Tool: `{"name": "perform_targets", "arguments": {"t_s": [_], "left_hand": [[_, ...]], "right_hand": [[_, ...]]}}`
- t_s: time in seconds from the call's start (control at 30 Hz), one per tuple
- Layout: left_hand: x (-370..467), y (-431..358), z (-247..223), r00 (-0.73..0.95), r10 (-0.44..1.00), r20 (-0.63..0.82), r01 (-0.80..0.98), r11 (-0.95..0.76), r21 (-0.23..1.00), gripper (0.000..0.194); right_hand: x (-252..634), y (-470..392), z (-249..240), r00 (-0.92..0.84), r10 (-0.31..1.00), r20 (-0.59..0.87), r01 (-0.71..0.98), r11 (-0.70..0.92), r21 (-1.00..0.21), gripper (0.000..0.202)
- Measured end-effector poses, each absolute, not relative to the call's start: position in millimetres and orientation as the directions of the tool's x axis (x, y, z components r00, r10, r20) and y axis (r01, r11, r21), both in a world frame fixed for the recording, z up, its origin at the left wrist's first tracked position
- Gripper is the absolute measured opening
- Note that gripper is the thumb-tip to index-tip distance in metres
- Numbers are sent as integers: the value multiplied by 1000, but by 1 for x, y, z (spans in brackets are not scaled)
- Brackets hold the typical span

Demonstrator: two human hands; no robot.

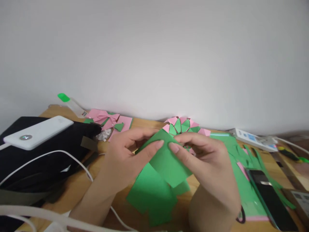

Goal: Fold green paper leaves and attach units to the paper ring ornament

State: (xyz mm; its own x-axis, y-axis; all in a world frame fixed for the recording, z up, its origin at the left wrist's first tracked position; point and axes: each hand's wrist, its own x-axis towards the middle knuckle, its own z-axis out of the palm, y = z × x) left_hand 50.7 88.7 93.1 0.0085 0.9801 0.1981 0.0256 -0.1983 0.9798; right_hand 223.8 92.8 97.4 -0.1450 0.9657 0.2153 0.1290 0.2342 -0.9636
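A square of green paper (169, 162) is held up in front of me, tilted so one corner points down. My left hand (135, 148) pinches its upper left edge, thumb on the near face and fingers behind. On the upper right side, my right hand (202, 154) grips the same paper, its thumb close to the left one. Below, several more green paper pieces (152, 190) lie overlapping on the wooden table. Just behind my hands sits a ring of folded pink and green paper pieces (181, 125), partly hidden by the held sheet.
A white power bank (38, 132) rests on a black bag (48, 164) at left, with white cables near it. Pink and green scraps (106, 119) and a glue bottle (72, 104) are behind. At right are green sheets (251, 199), a phone (270, 196) and a power strip (253, 140).
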Motion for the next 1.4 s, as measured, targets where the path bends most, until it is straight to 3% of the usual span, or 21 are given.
{"name": "perform_targets", "arguments": {"t_s": [0.37,1.4], "left_hand": [[52,88,95,8,977,213,60,-213,975,28],[57,87,100,-40,989,142,10,-142,990,15]], "right_hand": [[224,93,103,-139,966,217,171,240,-956,8],[223,94,101,-156,965,212,173,238,-956,9]]}}
